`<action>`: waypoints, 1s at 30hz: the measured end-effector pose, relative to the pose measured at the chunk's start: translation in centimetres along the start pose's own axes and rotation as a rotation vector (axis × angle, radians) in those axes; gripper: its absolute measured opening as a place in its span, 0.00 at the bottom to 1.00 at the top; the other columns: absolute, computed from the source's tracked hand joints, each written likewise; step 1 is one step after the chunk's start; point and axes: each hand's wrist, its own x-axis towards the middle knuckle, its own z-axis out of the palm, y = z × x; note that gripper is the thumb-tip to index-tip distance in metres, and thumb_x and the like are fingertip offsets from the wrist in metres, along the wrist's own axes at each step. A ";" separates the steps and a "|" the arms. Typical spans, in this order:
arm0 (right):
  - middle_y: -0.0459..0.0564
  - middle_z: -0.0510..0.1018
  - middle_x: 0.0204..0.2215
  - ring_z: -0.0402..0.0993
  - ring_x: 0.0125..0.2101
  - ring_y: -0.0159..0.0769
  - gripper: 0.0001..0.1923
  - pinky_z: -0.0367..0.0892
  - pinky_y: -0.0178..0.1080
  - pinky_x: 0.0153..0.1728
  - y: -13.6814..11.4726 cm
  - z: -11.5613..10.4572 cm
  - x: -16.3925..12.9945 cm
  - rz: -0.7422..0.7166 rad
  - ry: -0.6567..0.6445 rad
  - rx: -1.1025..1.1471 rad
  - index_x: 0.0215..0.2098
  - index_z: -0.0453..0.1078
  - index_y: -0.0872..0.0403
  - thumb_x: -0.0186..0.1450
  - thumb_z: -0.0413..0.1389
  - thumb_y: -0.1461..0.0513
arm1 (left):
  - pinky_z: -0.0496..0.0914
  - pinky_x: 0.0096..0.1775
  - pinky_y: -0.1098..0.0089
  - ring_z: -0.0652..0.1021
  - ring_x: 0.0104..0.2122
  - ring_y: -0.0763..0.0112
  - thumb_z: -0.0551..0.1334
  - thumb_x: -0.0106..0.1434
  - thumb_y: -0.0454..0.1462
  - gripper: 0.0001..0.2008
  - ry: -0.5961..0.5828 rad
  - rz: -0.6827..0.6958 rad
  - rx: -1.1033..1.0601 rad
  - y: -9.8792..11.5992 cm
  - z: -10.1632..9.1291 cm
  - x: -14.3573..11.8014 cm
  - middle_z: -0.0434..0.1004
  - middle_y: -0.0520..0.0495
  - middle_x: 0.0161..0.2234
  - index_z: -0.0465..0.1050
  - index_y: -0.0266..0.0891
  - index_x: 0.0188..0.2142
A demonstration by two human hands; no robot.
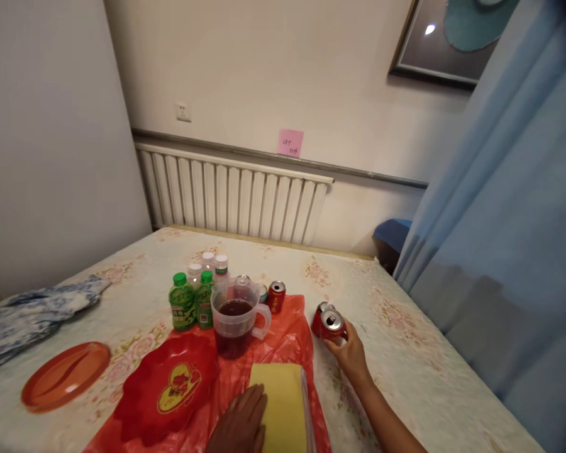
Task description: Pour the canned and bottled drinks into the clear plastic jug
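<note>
My right hand point(351, 357) is wrapped round an opened red drink can point(332, 322) at the right of the table. Right behind that can stands another red can point(317, 319), partly hidden by it. My left hand point(240, 423) lies flat with its fingers stretched, its fingertips at the left edge of a yellow notebook point(283, 402). A clear plastic measuring jug point(236, 321) of dark liquid stands behind the notebook. To the left of my left hand is a red scalloped tray point(141, 384) with a yellow heart print.
Green-capped bottles point(183, 305) and white-capped bottles point(221, 267) cluster left of the jug, with a red can point(277, 296) to its right. A red plastic sheet point(290, 333) lies beneath several things. An orange-red lid point(66, 377) and blue-white cloth point(38, 314) lie left. A blue curtain point(500, 239) hangs right.
</note>
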 end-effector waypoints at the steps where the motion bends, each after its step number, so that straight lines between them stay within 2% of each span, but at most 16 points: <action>1: 0.58 0.75 0.48 0.74 0.47 0.49 0.31 0.69 0.51 0.51 -1.2 0.3 0.4 -0.076 -0.013 -0.036 0.52 0.67 0.57 0.51 0.63 0.57 | 0.69 0.51 0.70 0.74 0.52 0.67 0.58 0.58 0.32 0.25 0.005 -0.003 -0.005 0.0 0.0 0.0 0.76 0.49 0.55 0.67 0.41 0.56; 4: 0.56 0.74 0.49 0.72 0.49 0.48 0.28 0.67 0.52 0.52 -4.7 1.6 2.0 -0.290 -0.061 -0.106 0.52 0.66 0.54 0.53 0.61 0.61 | 0.67 0.53 0.70 0.73 0.53 0.68 0.58 0.56 0.31 0.26 0.024 -0.013 -0.019 0.2 0.2 -0.2 0.76 0.49 0.54 0.67 0.41 0.56; 8: 0.56 0.73 0.50 0.68 0.50 0.49 0.29 0.65 0.54 0.53 -8.6 4.0 4.4 -0.532 -0.126 -0.184 0.55 0.65 0.53 0.54 0.59 0.65 | 0.65 0.54 0.69 0.72 0.54 0.66 0.58 0.58 0.31 0.25 0.006 -0.030 -0.048 0.4 1.3 -0.8 0.75 0.48 0.55 0.66 0.40 0.56; 13: 0.57 0.69 0.52 0.65 0.52 0.49 0.32 0.64 0.55 0.54 -12.7 6.6 6.3 -0.752 -0.198 -0.261 0.60 0.60 0.52 0.57 0.56 0.67 | 0.64 0.53 0.67 0.71 0.54 0.65 0.60 0.64 0.37 0.21 -0.103 -0.016 -0.104 0.3 3.1 -1.4 0.75 0.47 0.55 0.65 0.39 0.56; 17: 0.58 0.69 0.52 0.64 0.52 0.49 0.32 0.64 0.55 0.53 -15.7 7.9 6.9 -0.879 -0.256 -0.364 0.61 0.59 0.53 0.58 0.54 0.69 | 0.65 0.50 0.68 0.72 0.53 0.64 0.58 0.68 0.46 0.20 -0.178 -0.025 -0.146 0.2 3.1 -1.2 0.75 0.45 0.54 0.67 0.38 0.54; 20: 0.59 0.69 0.51 0.64 0.52 0.50 0.30 0.63 0.56 0.53 -17.2 8.6 7.2 -0.958 -0.272 -0.456 0.60 0.61 0.54 0.60 0.54 0.70 | 0.65 0.50 0.67 0.72 0.53 0.63 0.58 0.68 0.49 0.22 -0.228 -0.027 -0.171 0.2 2.3 -0.7 0.75 0.43 0.54 0.67 0.37 0.54; 24: 0.60 0.70 0.51 0.63 0.53 0.51 0.24 0.61 0.55 0.54 -17.9 9.2 7.7 -1.054 -0.253 -0.564 0.58 0.65 0.55 0.63 0.54 0.69 | 0.66 0.50 0.65 0.72 0.53 0.61 0.58 0.68 0.49 0.22 -0.275 -0.044 -0.201 0.3 1.5 -0.3 0.74 0.42 0.55 0.66 0.36 0.55; 30: 0.60 0.72 0.52 0.63 0.53 0.51 0.20 0.60 0.55 0.56 -19.2 9.5 7.9 -1.150 -0.255 -0.674 0.57 0.67 0.56 0.67 0.53 0.67 | 0.64 0.53 0.64 0.70 0.55 0.61 0.58 0.69 0.45 0.21 -0.282 -0.070 -0.240 0.5 2.0 -0.9 0.71 0.43 0.58 0.64 0.37 0.56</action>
